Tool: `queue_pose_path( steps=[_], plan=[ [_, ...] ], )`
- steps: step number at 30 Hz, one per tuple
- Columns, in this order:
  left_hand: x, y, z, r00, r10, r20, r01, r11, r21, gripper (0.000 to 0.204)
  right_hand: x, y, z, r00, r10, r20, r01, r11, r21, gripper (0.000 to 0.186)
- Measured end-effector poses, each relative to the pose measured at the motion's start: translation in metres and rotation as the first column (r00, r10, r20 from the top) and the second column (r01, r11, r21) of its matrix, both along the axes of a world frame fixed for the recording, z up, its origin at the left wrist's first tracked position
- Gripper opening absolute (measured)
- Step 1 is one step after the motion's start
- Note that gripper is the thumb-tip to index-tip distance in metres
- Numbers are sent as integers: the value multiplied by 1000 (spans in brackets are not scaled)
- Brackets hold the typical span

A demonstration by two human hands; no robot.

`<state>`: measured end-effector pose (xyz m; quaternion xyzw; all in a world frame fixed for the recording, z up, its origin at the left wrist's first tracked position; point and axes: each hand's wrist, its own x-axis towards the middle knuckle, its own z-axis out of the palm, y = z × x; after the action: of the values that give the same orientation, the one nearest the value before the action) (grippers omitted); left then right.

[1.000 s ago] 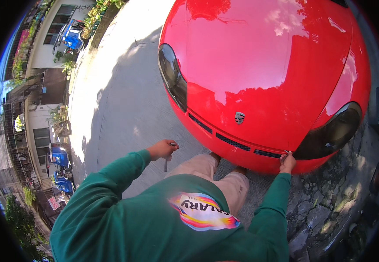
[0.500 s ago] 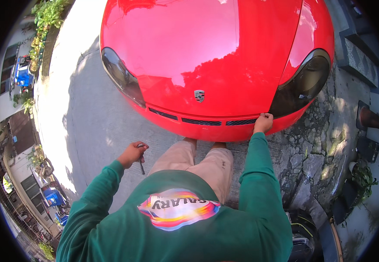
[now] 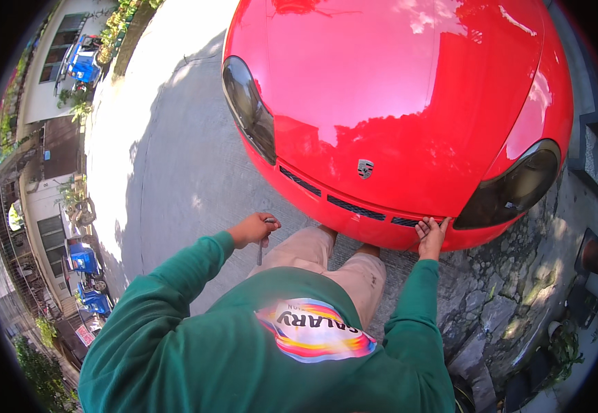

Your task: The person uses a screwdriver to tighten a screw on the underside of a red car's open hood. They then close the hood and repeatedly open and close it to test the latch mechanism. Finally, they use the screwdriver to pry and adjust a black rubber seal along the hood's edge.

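Ground: grey concrete paving (image 3: pixel 182 144) left of the glossy red car (image 3: pixel 395 138); cracked grey stone (image 3: pixel 512 292) right of it.
Obstruction: your right hand (image 3: pixel 432 238), fingers parted, at the car's front edge, covering one end of a narrow black mesh vent (image 3: pixel 402 222).
Tool: slim grey tool (image 3: pixel 260 256), clasped in your left hand (image 3: pixel 252 229), left of the car's nose.
Car: ahead of you; bonnet shut, reflecting foliage.

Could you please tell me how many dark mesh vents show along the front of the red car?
3: the leftmost vent near one headlight, the middle vent below the badge, and the rightmost vent, its end apparently hidden by the right hand.
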<state>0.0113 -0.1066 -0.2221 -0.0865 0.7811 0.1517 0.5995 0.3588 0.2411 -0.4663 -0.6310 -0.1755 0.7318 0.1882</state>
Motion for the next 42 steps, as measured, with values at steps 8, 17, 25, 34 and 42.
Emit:
queue_pose_path(
  steps=[8, 17, 25, 34, 42],
  plan=[
    [4, -9, 7, 994, 109, 3, -109, 993, 33, 23, -8, -28, -10, 720, 159, 675, -534, 749, 393, 46],
    [-13, -75, 5, 985, 166, -37, -167, 986, -12, 19, -117, -68, 4, 982, -169, -80, 108, 863, -494, 88],
    [-33, -125, 3, 969, 249, -6, -249, 969, 7, 21, -136, -87, -2, 911, -412, -26, 377, 856, -354, 50],
    [-76, -172, 15, 971, 232, -50, -236, 967, -94, 23, -138, -129, -16, 897, -332, -291, 193, 888, -417, 52],
    [-120, -138, 34, 979, 191, -69, -193, 981, -24, 22, -170, -158, -21, 862, -373, -343, 193, 867, -459, 63]
  ],
)
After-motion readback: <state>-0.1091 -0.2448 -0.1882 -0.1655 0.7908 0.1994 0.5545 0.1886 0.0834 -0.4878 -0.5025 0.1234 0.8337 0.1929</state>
